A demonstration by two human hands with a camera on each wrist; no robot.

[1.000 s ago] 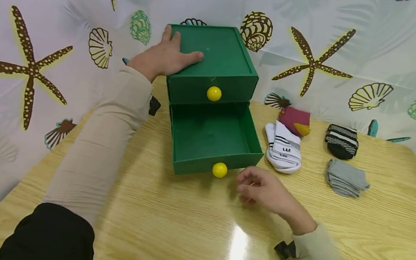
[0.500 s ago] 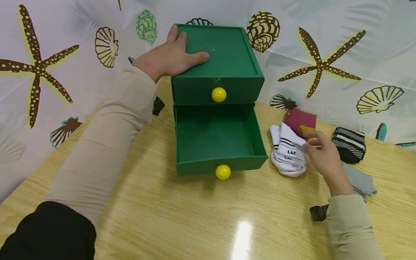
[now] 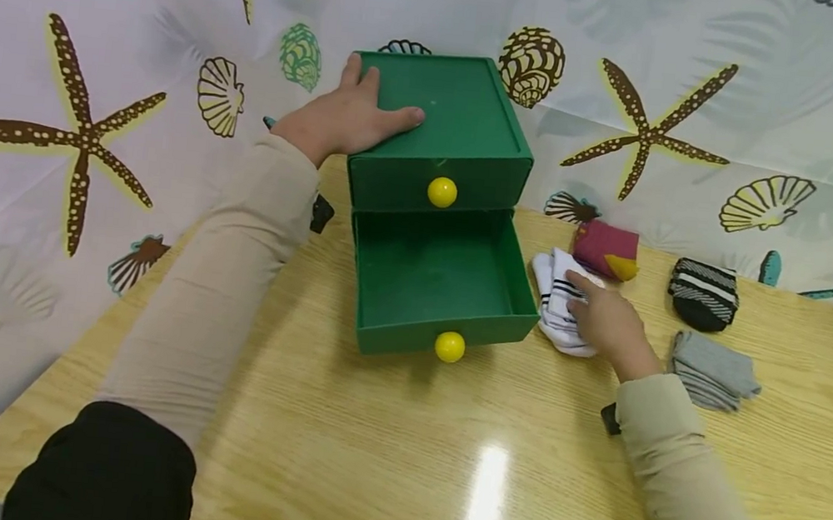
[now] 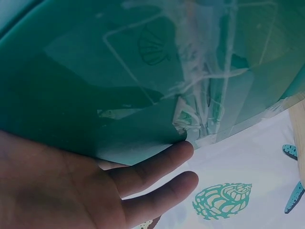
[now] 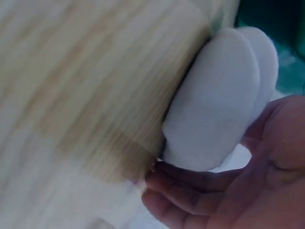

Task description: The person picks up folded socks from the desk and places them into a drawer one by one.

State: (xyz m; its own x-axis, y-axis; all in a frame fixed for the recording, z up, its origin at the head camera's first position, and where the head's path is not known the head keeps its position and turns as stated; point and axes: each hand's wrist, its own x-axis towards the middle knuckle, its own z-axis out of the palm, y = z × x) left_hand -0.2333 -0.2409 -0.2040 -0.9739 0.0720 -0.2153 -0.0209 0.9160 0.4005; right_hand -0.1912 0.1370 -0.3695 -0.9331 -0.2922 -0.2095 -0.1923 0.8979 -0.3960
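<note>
My left hand (image 3: 350, 120) rests on the left edge of a green drawer cabinet (image 3: 462, 101), thumb across its top and fingers spread. In the left wrist view, two fingers stretch along the cabinet's side (image 4: 71, 95). The lower drawer (image 3: 394, 337) is pulled out, with nothing in it; the upper one is closed. Right of the cabinet, my right hand (image 3: 613, 325) grips a folded pair of white socks (image 3: 559, 328) on the table. The right wrist view has its fingers curled at the edge of the white socks (image 5: 214, 100), with the thumb partly hidden behind them.
Maroon socks (image 3: 595, 242) with a mustard patch lie just behind the white pair. Farther right are black-and-white patterned socks (image 3: 703, 294) and grey socks (image 3: 715, 371). A patterned curtain (image 3: 709, 37) hangs along the back of the wooden table (image 3: 367, 456).
My right hand has gone from beside the lower drawer out to the socks, then back left onto the white pair, which has shifted slightly left. My left hand stays on the cabinet.
</note>
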